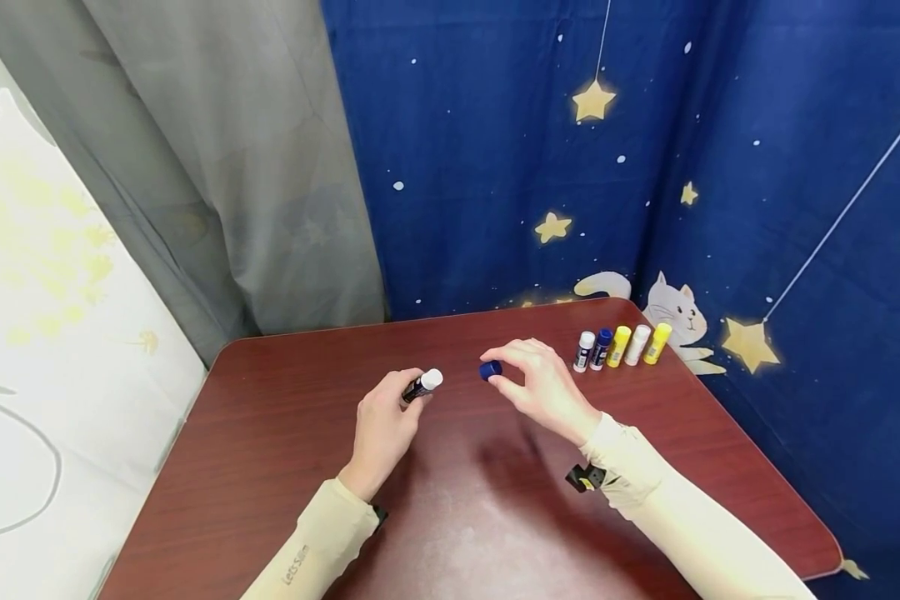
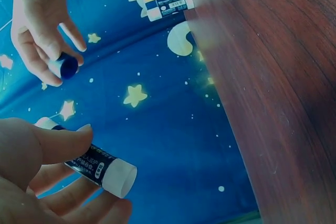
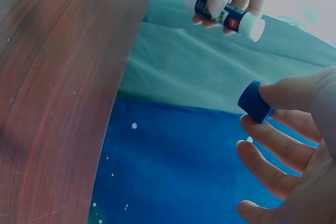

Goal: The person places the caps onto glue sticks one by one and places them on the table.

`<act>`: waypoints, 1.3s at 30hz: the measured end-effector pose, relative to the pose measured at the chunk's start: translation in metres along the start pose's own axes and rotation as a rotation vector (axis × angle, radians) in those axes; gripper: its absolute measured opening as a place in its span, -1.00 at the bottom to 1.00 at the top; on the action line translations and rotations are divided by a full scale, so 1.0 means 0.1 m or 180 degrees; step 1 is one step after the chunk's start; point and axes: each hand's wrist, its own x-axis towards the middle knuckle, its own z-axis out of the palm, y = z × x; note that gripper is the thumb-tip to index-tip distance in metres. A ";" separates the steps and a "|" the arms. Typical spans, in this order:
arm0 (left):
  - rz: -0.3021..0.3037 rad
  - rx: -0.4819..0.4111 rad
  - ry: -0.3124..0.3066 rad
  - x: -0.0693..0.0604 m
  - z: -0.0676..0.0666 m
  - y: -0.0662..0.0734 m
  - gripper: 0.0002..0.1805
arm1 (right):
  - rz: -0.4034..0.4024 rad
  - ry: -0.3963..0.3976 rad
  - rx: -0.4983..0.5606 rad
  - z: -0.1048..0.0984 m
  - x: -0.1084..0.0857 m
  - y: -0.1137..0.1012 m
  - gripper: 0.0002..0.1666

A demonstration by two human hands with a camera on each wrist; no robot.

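My left hand [image 1: 382,423] grips a glue stick [image 1: 424,383] with a dark blue label and white ends, held above the table and tilted. In the left wrist view the thumb presses along the label of this glue stick [image 2: 93,163], with fingers underneath. To its right, my right hand [image 1: 546,390] pinches a small dark blue cap [image 1: 489,370] between thumb and fingertips, also off the table. The right wrist view shows the cap [image 3: 255,102] apart from the glue stick, its other fingers spread. The cap's inside cannot be seen.
Several glue sticks stand upright in a row at the table's back right, among them a blue one [image 1: 601,350] and a yellow one [image 1: 618,347]. The dark red table [image 1: 285,467] has a grey curtain [image 1: 285,167] and a blue star-patterned curtain [image 1: 487,167] behind it.
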 end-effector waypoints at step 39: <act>0.0335 0.0244 -0.0189 -0.07 0.09 0.10 -0.66 | -0.0276 -0.0048 0.0360 0.25 0.03 -0.18 -0.61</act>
